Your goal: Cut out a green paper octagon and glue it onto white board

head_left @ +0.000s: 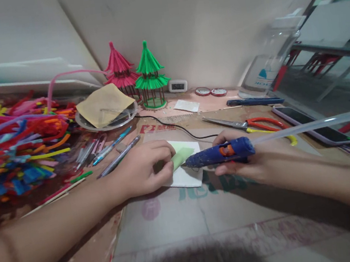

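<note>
A blue glue gun point(211, 155) with an orange part lies in my right hand point(240, 156), its fingers wrapped round the body and a clear glue stick out the back. The tip points left and meets a light green paper piece point(181, 152). My left hand point(154, 166) pinches the left side of that green piece, thumb and index finger together. Under both is a white square sheet point(190, 178), flat on the cardboard point(175, 226).
Colourful pipe cleaners point(17, 148) heap at the left beside pens point(118, 156). Pink point(117, 63) and green point(151, 82) pagodas stand behind, near a dish point(130, 113). Scissors point(232, 123), a phone point(311, 125) and a clear jar point(261, 71) are at the right.
</note>
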`<state>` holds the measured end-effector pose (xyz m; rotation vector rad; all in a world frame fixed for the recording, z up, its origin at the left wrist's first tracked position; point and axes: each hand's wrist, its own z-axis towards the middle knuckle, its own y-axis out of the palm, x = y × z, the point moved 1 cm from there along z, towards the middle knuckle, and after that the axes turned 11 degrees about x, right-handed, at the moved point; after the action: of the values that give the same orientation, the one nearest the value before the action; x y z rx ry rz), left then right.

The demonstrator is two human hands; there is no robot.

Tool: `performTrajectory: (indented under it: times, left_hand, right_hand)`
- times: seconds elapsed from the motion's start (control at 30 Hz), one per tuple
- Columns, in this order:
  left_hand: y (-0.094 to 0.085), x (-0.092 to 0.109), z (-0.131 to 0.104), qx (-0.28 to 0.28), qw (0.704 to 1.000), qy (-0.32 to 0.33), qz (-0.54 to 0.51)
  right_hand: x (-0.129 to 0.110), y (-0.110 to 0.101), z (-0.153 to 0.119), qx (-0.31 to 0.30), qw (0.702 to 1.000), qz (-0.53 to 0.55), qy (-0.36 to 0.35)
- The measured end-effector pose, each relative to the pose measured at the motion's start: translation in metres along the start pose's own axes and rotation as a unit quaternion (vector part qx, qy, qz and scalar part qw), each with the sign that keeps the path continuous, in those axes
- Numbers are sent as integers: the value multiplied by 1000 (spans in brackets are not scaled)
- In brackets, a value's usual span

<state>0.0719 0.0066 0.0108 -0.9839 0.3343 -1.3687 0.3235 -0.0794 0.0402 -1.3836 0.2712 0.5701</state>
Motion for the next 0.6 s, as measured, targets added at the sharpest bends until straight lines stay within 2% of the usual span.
performTrajectory:
  times: [0.13,0.33,0.47,0.6]
  left_hand:
    - [1,0,1,2,1000,2,3]
    - [0,0,0,0,1000,-2,-5]
    - [0,0,0,-2,1000,-2,1]
    - [0,1,-1,-5,1000,-5,2]
  right_hand:
    - [-1,-5,0,-12,1000,16,-13]
    - [4,-11,0,-18,999,-36,37]
    - [9,-9,-1,-7,1000,-4,21]
    - [10,-13,0,-4,1000,-23,11]
